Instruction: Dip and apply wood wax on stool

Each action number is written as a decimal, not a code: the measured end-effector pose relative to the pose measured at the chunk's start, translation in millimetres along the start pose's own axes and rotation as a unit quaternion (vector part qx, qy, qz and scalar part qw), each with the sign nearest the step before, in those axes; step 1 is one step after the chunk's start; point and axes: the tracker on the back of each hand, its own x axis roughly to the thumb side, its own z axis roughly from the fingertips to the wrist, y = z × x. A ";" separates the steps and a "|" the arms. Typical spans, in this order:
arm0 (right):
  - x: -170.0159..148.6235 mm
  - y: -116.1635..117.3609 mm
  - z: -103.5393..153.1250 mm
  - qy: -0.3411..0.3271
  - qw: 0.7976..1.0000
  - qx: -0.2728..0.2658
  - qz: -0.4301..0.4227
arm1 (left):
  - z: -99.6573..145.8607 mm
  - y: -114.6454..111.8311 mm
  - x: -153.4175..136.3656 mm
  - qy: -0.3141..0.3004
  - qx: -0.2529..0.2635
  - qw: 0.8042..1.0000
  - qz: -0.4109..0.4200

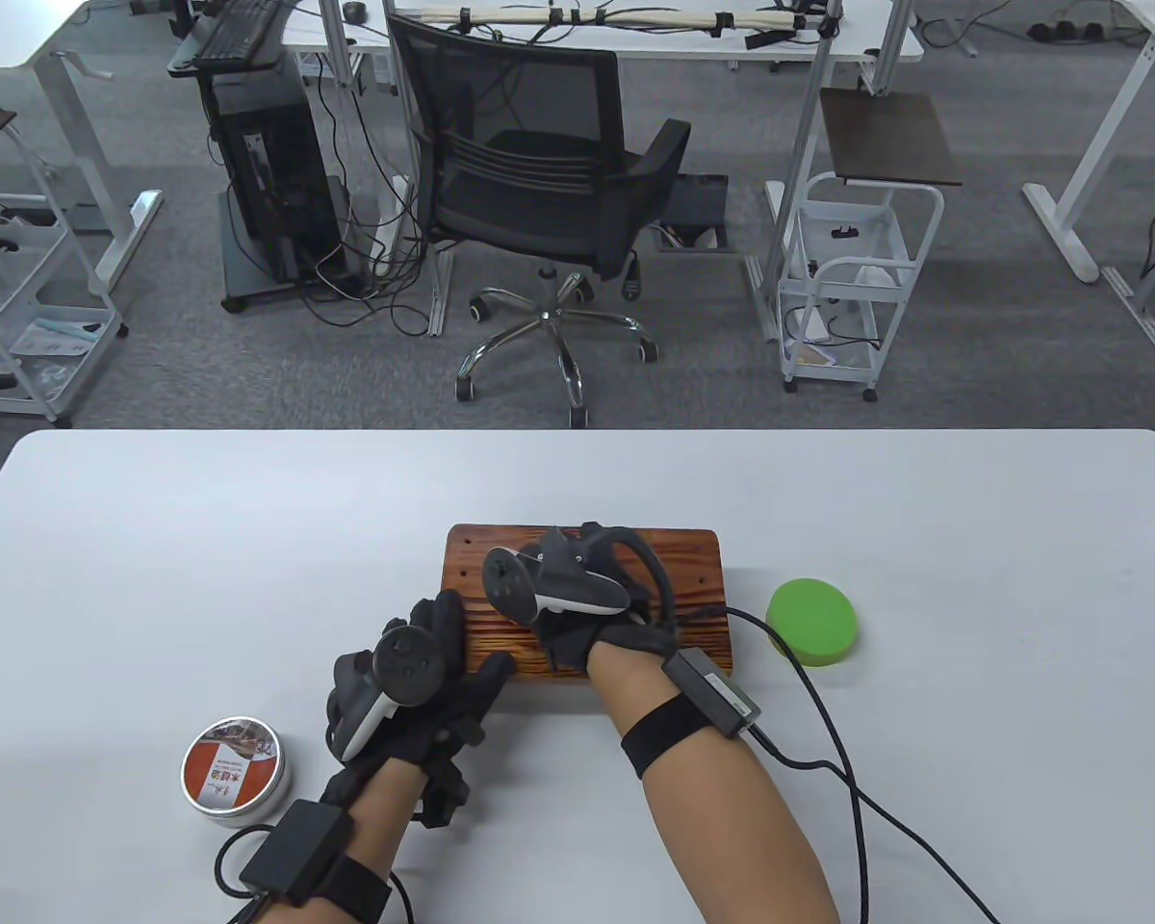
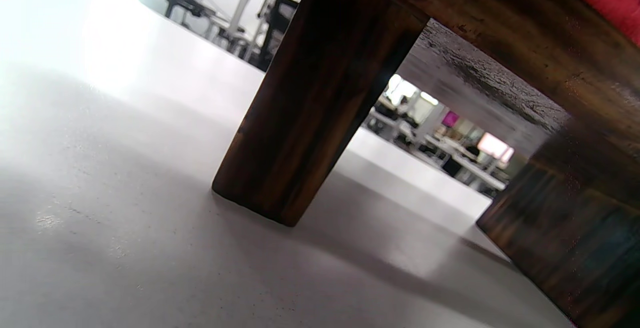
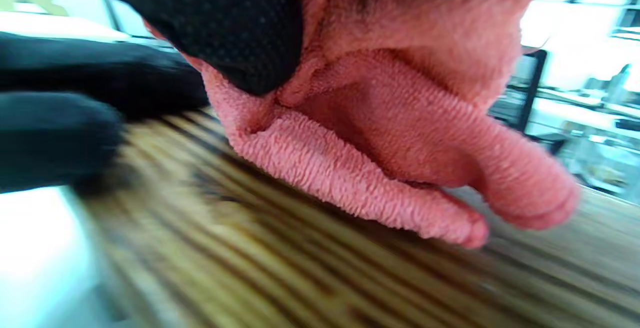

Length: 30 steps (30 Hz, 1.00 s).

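Note:
A small dark wooden stool (image 1: 693, 568) with a striped grain top stands mid-table. My right hand (image 1: 577, 626) is over the seat, gripping a bunched pink cloth (image 3: 390, 133) that presses on the stool top (image 3: 240, 268). My left hand (image 1: 462, 664) holds the stool's front left corner, fingers on the seat and thumb against the front edge. From below, the left wrist view takes in a stool leg (image 2: 310, 98) standing on the table. A round wax tin (image 1: 234, 770) with a red and white lid sits closed, left of my left hand.
A green round sponge pad (image 1: 813, 621) lies on the white table (image 1: 250, 539) right of the stool. Cables (image 1: 828, 741) run from my right wrist across the table. Beyond the far edge stand an office chair (image 1: 539, 192) and white carts.

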 end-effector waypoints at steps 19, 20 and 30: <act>-17.2 -3.0 -40.0 0.085 0.995 0.021 -0.048 | -0.4 0.5 0.3 -0.002 -0.003 1.000 -0.008; -14.0 -4.1 -40.8 0.063 0.995 0.027 -0.069 | -0.4 0.5 0.2 -0.002 -0.003 1.000 -0.008; -35.0 5.2 -52.5 0.217 0.976 -0.007 0.023 | -0.2 0.8 -0.1 -0.002 -0.005 1.000 -0.007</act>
